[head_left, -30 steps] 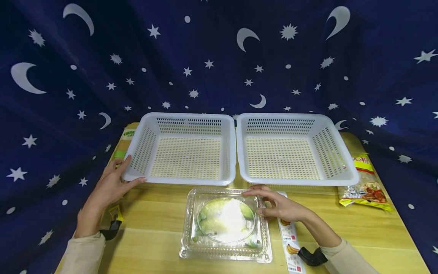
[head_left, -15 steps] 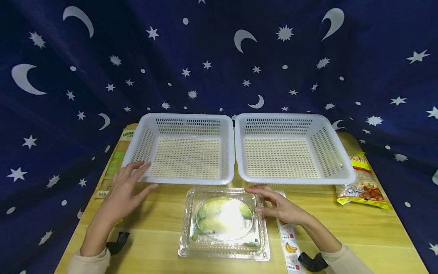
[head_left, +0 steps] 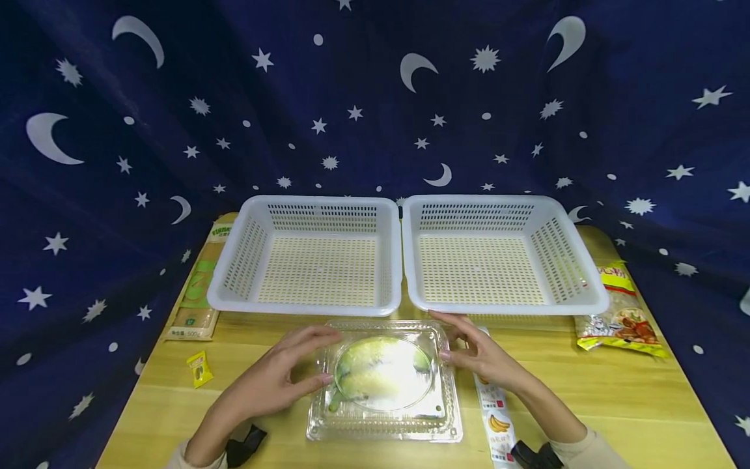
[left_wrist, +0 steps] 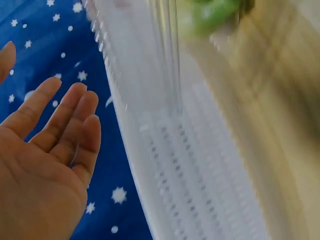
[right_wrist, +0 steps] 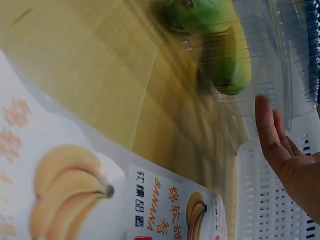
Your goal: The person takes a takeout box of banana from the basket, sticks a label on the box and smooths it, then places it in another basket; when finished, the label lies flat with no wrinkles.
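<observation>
A clear plastic clamshell box [head_left: 383, 426] stands on the table in the head view, with yellow-green fruit [right_wrist: 230, 62] inside that looks like mangoes. Glare on the lid hides part of the fruit. My left hand [head_left: 278, 372] is at the box's left side, thumb and fingers spread, fingertips over or against its edge; actual contact is unclear. In the left wrist view its fingers are loosely extended and hold nothing. At the box's right rear corner, my right hand [head_left: 485, 355] has its thumb by the lid's edge and its fingers extended along the side.
Two white perforated baskets [head_left: 217, 296] [head_left: 597, 303] stand side by side behind the box. A strip of banana labels [head_left: 498, 426] lies to its right. A noodle-like packet [head_left: 193, 299] and a small yellow sachet [head_left: 200, 369] lie left; a yellow-trimmed bag [head_left: 624, 319] lies right.
My left hand has left the left basket's front corner and come right and nearer to the box's left side. My right hand has stayed at the box's right rear corner.
</observation>
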The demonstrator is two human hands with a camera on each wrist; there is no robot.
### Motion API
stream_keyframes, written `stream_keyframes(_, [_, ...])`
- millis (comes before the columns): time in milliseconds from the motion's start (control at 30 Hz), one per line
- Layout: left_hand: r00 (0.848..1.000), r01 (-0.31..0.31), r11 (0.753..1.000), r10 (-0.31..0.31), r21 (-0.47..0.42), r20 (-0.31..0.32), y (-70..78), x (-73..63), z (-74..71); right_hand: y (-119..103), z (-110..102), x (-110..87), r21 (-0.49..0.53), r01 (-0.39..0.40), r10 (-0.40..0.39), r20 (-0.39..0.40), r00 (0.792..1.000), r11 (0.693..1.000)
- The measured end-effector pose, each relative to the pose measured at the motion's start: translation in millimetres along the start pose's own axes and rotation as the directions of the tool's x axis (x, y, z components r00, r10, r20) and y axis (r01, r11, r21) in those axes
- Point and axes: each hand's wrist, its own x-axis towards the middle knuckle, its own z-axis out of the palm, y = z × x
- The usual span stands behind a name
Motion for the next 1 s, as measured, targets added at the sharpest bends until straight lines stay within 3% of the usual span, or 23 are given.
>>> stream_keyframes(167, [0.997, -0.038, 0.998, 0.041, -0.052, 0.063, -4.7, 1.4, 15.1, 0, 1, -15.1, 0.011, 0.1, -0.099, -0.055, 0.994, 0.995])
stream_keyframes(367, [0.995, -0.07, 0.996, 0.074, -0.047, 0.065, -7.9, 1.0, 21.2, 6, 2, -46.5, -0.054, 0.162, -0.169, -0.187, 0.968, 0.985])
stream_keyframes(467, [0.995, -0.071, 0.996, 0.074, -0.045, 0.062, -8.6, 1.0, 20.6, 11, 4, -62.4, -0.147, 0.109, -0.143, -0.246, 0.959, 0.983])
stream_keyframes(567, [0.995, -0.078, 0.996, 0.08, -0.036, 0.061, -9.0, 1.5, 20.8, 16, 6, -76.6, -0.222, 0.006, -0.073, -0.294, 0.953, 0.975])
stream_keyframes(733, [0.995, -0.086, 0.996, 0.087, -0.011, 0.058, -9.1, 1.9, 21.6, 24, 8, -92.9, -0.209, -0.148, 0.08, -0.304, 0.949, 0.967])
stream_keyframes(1000, [0.995, -0.077, 0.997, 0.076, 0.002, 0.063, -8.8, 1.3, 21.6, 39, 12, -95.4, -0.18, -0.137, 0.091, -0.246, 0.965, 0.974])
